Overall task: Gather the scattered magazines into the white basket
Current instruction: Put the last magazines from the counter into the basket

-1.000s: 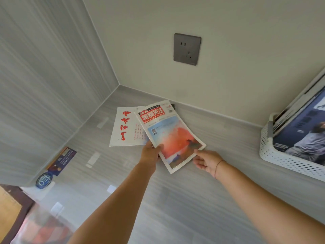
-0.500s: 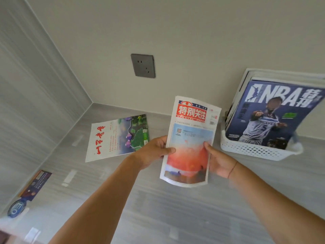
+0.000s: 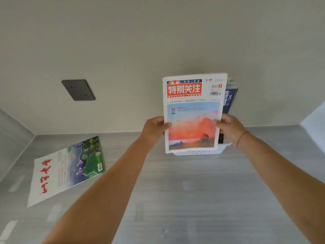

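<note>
I hold a magazine with a red title block and an orange sunset cover [image 3: 193, 110] upright between both hands, right in front of the white basket [image 3: 198, 152]. My left hand [image 3: 154, 128] grips its left edge and my right hand [image 3: 229, 128] its right edge. Only the basket's perforated lower rim shows below the cover. Behind the held magazine, a dark blue magazine [image 3: 229, 99] stands in the basket and peeks out at the right. A second loose magazine, white with red script and a green landscape [image 3: 68, 169], lies flat on the grey counter [image 3: 193, 199] to the left.
A dark wall socket [image 3: 78, 89] sits on the beige wall above the counter's back left. The counter meets side walls at the far left and far right.
Both hands have lifted the sunset magazine off the counter, turned it upright and carried it right to the basket, where it now covers the blue magazine.
</note>
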The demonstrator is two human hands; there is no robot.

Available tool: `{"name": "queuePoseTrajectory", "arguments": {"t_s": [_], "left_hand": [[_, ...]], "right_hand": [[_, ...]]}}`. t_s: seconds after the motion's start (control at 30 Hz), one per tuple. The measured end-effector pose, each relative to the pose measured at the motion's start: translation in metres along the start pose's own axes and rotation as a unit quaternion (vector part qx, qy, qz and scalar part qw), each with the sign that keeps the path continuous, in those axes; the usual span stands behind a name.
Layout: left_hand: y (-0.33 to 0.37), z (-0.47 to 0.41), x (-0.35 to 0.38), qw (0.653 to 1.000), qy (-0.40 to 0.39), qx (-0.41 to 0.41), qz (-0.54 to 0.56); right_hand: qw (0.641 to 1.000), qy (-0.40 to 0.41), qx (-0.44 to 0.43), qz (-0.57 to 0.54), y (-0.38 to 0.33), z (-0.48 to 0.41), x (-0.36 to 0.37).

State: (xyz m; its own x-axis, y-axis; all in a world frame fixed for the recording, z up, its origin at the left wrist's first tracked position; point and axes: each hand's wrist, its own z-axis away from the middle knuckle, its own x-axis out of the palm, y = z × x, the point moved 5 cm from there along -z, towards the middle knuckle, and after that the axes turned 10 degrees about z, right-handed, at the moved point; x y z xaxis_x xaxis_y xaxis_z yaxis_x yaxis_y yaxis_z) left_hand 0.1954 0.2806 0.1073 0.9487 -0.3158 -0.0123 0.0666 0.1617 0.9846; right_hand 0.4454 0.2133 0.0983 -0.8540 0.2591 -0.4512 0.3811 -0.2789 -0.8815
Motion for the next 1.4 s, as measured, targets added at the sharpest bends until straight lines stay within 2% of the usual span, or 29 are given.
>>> {"name": "queuePoseTrajectory", "arguments": {"t_s": [0.13, 0.23, 0.43, 0.57, 1.0, 1.1, 1.23, 1.3, 1.4], "left_hand": [[0.016, -0.027, 0.032, 0.997, 0.076, 0.028, -0.003], [0.009, -0.04, 0.045, 0.991, 0.129, 0.026, -0.024], [-0.043, -0.043, 0.042, 0.977, 0.192, -0.046, -0.08], [-0.072, -0.037, 0.033, 0.964, 0.251, -0.078, -0.05], [-0.079, -0.044, 0.024, 0.974, 0.209, -0.081, -0.039], [-0.087, -0.036, 0.005, 0.971, 0.225, -0.083, -0.012], [-0.11, -0.009, -0.048, 0.955, 0.273, -0.106, 0.046], [-0.122, 0.01, -0.084, 0.936, 0.32, -0.124, 0.081], [-0.142, 0.041, -0.144, 0.9, 0.388, -0.144, 0.138]], "right_hand": [[0.997, 0.077, -0.01, 0.021, -0.001, -0.02, -0.04], [0.994, 0.105, -0.001, 0.031, 0.008, -0.029, -0.044], [0.995, 0.071, 0.05, 0.042, 0.05, -0.033, -0.015], [0.994, 0.055, 0.075, 0.061, 0.074, -0.035, 0.0], [0.985, 0.13, 0.114, 0.009, 0.071, -0.038, -0.002], [0.971, 0.19, 0.142, -0.01, 0.064, -0.025, -0.003], [0.968, 0.234, 0.09, -0.011, 0.032, 0.008, 0.03], [0.978, 0.201, 0.05, 0.0, 0.014, 0.022, 0.066], [0.996, 0.084, 0.022, 0.001, -0.004, 0.036, 0.132]]}}
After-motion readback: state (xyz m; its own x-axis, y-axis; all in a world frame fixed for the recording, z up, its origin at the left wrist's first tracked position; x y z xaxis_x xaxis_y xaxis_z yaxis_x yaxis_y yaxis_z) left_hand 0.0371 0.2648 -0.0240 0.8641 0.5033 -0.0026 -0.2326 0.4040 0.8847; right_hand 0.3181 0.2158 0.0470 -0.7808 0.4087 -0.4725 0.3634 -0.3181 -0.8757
